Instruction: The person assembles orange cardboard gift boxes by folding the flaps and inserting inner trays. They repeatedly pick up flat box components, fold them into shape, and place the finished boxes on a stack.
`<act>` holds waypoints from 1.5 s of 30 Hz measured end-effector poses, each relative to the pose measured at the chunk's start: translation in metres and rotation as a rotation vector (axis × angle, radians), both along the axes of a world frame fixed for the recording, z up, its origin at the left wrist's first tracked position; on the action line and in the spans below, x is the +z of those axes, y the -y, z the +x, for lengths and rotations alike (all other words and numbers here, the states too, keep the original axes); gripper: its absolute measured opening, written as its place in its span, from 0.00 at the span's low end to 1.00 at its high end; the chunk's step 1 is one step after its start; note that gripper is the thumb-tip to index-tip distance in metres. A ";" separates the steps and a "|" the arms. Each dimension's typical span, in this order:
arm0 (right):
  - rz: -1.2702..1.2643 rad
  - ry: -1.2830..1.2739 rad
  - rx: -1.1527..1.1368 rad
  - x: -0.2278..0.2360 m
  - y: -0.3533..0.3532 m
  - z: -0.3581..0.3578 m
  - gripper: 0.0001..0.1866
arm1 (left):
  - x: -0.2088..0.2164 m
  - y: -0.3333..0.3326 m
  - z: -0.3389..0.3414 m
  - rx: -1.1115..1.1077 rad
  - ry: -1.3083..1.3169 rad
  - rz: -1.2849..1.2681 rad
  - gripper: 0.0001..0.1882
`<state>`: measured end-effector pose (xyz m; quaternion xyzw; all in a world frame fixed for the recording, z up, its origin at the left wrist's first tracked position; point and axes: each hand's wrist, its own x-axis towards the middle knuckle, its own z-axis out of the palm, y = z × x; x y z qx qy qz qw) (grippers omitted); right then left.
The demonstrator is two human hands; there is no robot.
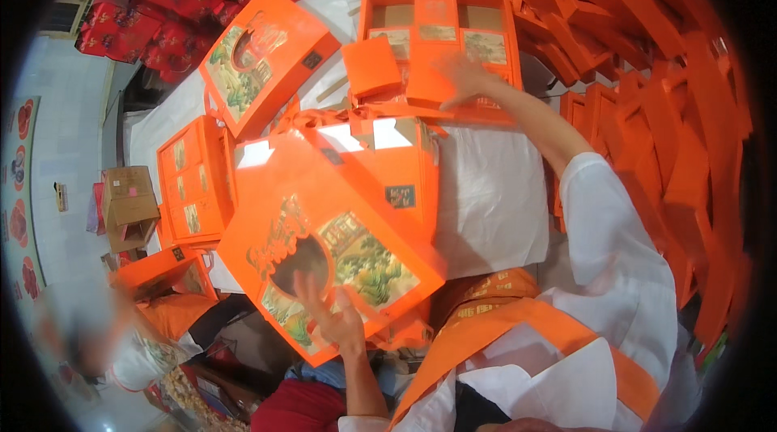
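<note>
Far left: a wall poster [24, 205] with round reddish pictures, then a brown cardboard box [132, 207]. Lower left, another person [142, 363], blurred, near the table's edge. Above, a heap of shiny red packages [174, 7]. On the table's left side, an orange compartment box [192, 197] with small landscape panels; farther back, a tilted orange box [283, 64] with a landscape print. Center, nearest the wearer: a large orange lid [267, 205], set aslant, with a round dark cutout and landscape panels, overlapping another orange box [417, 185]. Left hand [336, 319] at the lid's near side, fingers spread across the cutout's edge; blurred, cannot tell whether it presses or grips. Farther back, a small orange square block [372, 65] at the left side of an orange tray [512, 27] divided into compartments. Right hand [465, 80] over the tray's near middle, fingers extended, smeared by blur; contact uncertain. White sheeting [502, 197] covers the table. Far right: orange box parts [647, 133] stacked high, tilted, many nested.
</note>
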<state>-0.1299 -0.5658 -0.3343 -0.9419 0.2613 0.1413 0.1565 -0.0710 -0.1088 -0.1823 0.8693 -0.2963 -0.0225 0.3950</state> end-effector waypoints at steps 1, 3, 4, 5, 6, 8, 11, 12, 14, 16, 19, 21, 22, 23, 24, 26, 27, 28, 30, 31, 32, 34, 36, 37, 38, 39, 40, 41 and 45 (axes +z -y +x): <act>0.065 -0.012 -0.008 -0.005 0.001 0.005 0.57 | -0.002 0.017 0.001 -0.035 0.028 0.013 0.21; 0.151 0.045 -0.037 -0.003 0.005 0.005 0.54 | -0.005 0.049 0.002 -0.107 0.082 0.031 0.21; 0.174 0.115 -0.064 0.000 0.007 0.002 0.52 | -0.011 0.064 0.005 -0.145 0.090 0.020 0.22; 0.197 0.187 -0.091 0.002 0.009 -0.002 0.51 | -0.009 0.083 0.004 -0.171 0.048 -0.014 0.22; 0.471 0.384 -0.231 -0.002 0.017 -0.006 0.50 | -0.005 0.107 0.002 -0.191 0.008 -0.050 0.22; 1.018 0.778 -0.521 -0.012 0.031 -0.025 0.50 | -0.010 0.145 0.004 -0.231 -0.111 -0.128 0.23; 1.973 1.174 -0.783 0.021 0.012 -0.053 0.41 | -0.011 0.202 0.010 -0.302 -0.484 -0.240 0.26; 2.115 1.197 -0.744 0.024 0.009 -0.060 0.38 | -0.025 0.223 0.015 -0.350 -0.555 -0.233 0.28; 2.401 1.211 -0.652 0.031 0.005 -0.064 0.34 | -0.041 0.264 0.020 -0.415 -0.735 -0.226 0.34; 2.399 1.250 -0.617 0.040 -0.001 -0.072 0.33 | -0.050 0.308 0.019 -0.451 -0.981 -0.202 0.40; 2.352 1.221 -0.663 0.049 -0.008 -0.074 0.30 | -0.084 0.355 0.020 -0.457 -1.189 -0.273 0.45; 2.317 1.183 -0.796 0.039 -0.004 -0.083 0.28 | -0.093 0.368 0.023 -0.458 -1.230 -0.305 0.46; 2.212 1.191 -0.868 0.036 -0.003 -0.086 0.27 | -0.097 0.370 0.027 -0.449 -1.233 -0.306 0.47; 2.100 1.199 -0.939 0.037 -0.003 -0.089 0.27 | -0.099 0.374 0.029 -0.445 -1.239 -0.307 0.47; 1.987 1.201 -1.003 0.036 -0.003 -0.090 0.26 | -0.104 0.376 0.030 -0.442 -1.171 -0.289 0.46; 1.862 1.207 -1.100 0.025 -0.011 -0.086 0.27 | -0.116 0.382 0.031 -0.434 -1.035 -0.261 0.45; 1.795 1.213 -1.144 0.020 -0.016 -0.084 0.27 | -0.122 0.386 0.027 -0.377 -1.050 -0.309 0.43; 1.764 1.276 -1.196 0.015 -0.024 -0.079 0.27 | -0.127 0.388 0.018 -0.319 -1.064 -0.358 0.42; 1.702 1.405 -1.288 0.011 -0.042 -0.059 0.27 | -0.138 0.389 -0.007 -0.244 -1.015 -0.442 0.39; 1.696 1.408 -1.310 0.009 -0.045 -0.051 0.26 | -0.146 0.386 -0.027 -0.221 -0.951 -0.479 0.38; 1.688 1.418 -1.337 0.009 -0.046 -0.044 0.26 | -0.150 0.382 -0.038 -0.204 -0.889 -0.512 0.36; 1.613 1.445 -1.382 0.012 -0.035 -0.039 0.25 | -0.144 0.372 -0.039 -0.246 -1.034 -0.399 0.36; 1.555 1.298 -1.371 -0.001 0.003 -0.058 0.27 | -0.139 0.366 -0.028 -0.279 -0.925 -0.241 0.36; 1.348 1.309 -1.334 -0.001 0.027 -0.062 0.27 | -0.135 0.363 -0.013 -0.341 -0.761 -0.154 0.36; 1.148 1.311 -1.291 0.000 0.056 -0.065 0.28 | -0.130 0.359 0.009 -0.394 -0.593 -0.066 0.36; 1.031 1.180 -1.137 0.002 0.091 -0.074 0.31 | -0.126 0.354 0.031 -0.449 -0.431 0.024 0.36; 0.886 1.091 -1.040 0.020 0.114 -0.067 0.33 | -0.134 0.348 0.061 -0.451 -0.200 0.062 0.35; 0.621 0.989 -0.913 0.033 0.135 -0.063 0.34 | -0.140 0.341 0.088 -0.461 0.028 0.101 0.35; 0.055 0.455 -0.525 0.038 0.208 -0.053 0.34 | -0.146 0.327 0.140 -0.229 0.278 0.299 0.36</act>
